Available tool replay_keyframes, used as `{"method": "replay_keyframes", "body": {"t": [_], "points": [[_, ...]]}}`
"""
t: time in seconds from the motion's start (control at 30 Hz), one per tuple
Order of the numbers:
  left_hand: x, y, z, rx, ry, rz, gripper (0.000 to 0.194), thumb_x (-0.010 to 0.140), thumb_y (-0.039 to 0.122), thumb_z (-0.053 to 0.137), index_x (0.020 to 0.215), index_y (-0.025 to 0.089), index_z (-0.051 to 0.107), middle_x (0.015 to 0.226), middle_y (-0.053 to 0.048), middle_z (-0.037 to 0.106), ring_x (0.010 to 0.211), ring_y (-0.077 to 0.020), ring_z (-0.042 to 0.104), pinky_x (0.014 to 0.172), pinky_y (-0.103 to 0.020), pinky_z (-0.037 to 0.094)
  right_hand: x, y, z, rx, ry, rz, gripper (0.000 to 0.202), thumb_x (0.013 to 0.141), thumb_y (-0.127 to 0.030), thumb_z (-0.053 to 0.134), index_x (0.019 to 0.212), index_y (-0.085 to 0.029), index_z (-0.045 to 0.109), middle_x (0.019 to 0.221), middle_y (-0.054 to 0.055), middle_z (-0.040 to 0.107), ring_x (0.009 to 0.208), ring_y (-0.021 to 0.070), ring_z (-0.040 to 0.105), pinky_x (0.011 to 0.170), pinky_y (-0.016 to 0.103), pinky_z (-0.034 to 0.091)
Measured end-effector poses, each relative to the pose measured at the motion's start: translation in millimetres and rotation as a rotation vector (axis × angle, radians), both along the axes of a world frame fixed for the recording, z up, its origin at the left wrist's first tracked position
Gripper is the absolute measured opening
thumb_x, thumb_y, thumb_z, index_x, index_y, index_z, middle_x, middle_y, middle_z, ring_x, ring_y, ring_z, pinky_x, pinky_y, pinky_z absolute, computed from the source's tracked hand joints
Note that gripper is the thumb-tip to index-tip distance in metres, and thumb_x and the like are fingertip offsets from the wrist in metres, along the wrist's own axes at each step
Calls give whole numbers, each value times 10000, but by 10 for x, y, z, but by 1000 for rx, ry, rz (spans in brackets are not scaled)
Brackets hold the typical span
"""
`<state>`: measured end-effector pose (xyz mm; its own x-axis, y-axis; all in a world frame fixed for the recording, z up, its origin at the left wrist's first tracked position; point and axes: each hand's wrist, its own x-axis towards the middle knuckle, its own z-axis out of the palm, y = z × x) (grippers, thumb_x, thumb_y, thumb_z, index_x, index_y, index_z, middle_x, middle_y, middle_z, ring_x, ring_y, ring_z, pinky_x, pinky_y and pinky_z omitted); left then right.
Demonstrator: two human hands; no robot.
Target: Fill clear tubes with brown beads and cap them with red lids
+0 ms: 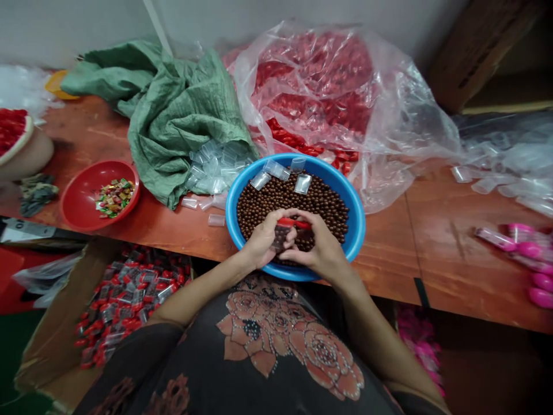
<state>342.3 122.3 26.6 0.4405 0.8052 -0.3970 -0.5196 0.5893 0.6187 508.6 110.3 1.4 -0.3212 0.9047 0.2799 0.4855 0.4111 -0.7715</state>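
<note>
My left hand [264, 235] is wrapped round a small clear plastic container [283, 235] that has brown balls inside and red at its top. My right hand [318, 245] is curled just beside it, its fingers on a red plastic cap [302, 223] at the container's mouth. How firmly the cap sits, I cannot tell. Both hands are over the near side of a blue basin [360, 213] full of round brown balls [319, 202]. Several empty clear containers [276, 169] lie on the balls at the basin's far side.
A clear bag of red caps [315, 80] lies behind the basin. More clear containers [220, 158] rest on green cloth [185, 115]. A red bowl [75, 199] holds wrapped pieces. Below left, a cardboard box [56, 323] contains filled red-capped containers. Pink-capped tubes [527, 248] lie right.
</note>
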Motion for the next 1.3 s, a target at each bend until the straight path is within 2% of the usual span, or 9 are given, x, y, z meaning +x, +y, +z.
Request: {"method": "replay_keyframes", "body": {"t": [0.17,0.27,0.33,0.43,0.63,0.87,1.0,1.13,1.3], "points": [[-91,24,49,32,82,-51,642,928,422,465,1483,103,416,690,25,506,582,-105,480,545,-249,520,86,70,-57,-530,497,-86,410,875,-476,659,1166,-191,619,999,80,733,750,141,679,633,278,563],[-117,-12,22,134,147,-143,892,867,376,631,1597,172,162,737,35,537,576,-93,499,515,-223,494,74,101,-62,-589,592,-90,486,857,-515,682,1223,-201,620,1115,108,734,815,149,705,687,291,587],[-136,-37,3,216,179,-211,1056,825,380,714,1610,239,22,765,41,561,557,-81,515,500,-206,471,67,102,-51,-593,593,30,575,830,-595,680,1255,-214,613,1144,115,728,895,182,721,757,338,607],[-177,-42,-4,275,249,-230,1142,795,379,761,1600,315,-47,888,0,623,633,-102,598,539,-213,501,77,77,-17,-507,578,181,767,700,-709,728,1292,-241,593,1213,122,698,1051,244,706,880,409,600],[-261,33,-4,420,357,-339,1119,715,267,806,1600,355,126,1094,-67,698,791,-150,654,684,-275,557,88,44,131,-189,211,210,1168,543,-742,794,1520,-273,358,1431,140,523,1291,323,561,1058,497,501],[-355,47,-11,520,540,-425,888,720,332,810,1514,262,420,1048,-36,722,921,-176,663,926,-396,530,85,-7,232,91,28,111,693,644,-651,805,1129,-239,532,1018,57,633,905,223,631,793,373,556],[-294,14,6,515,619,-145,462,849,394,693,1274,216,662,1269,-81,674,1151,-206,619,1028,-394,480,28,-88,200,254,-190,55,646,752,-622,741,1205,-222,513,1046,96,655,951,269,627,832,439,541],[-182,-56,-24,549,615,5,392,949,444,552,1262,213,594,1327,-85,621,1190,-196,593,1003,-351,498,-86,-98,141,277,-271,-30,775,814,-578,701,1390,-151,407,1187,174,633,1069,323,615,913,500,533],[-147,-63,-53,502,621,-63,430,988,579,399,1189,223,533,1149,-59,644,1042,-171,624,936,-314,514,-133,-28,114,332,-327,-30,625,842,-527,667,1290,-135,474,1075,165,651,950,304,626,823,463,553]]}}
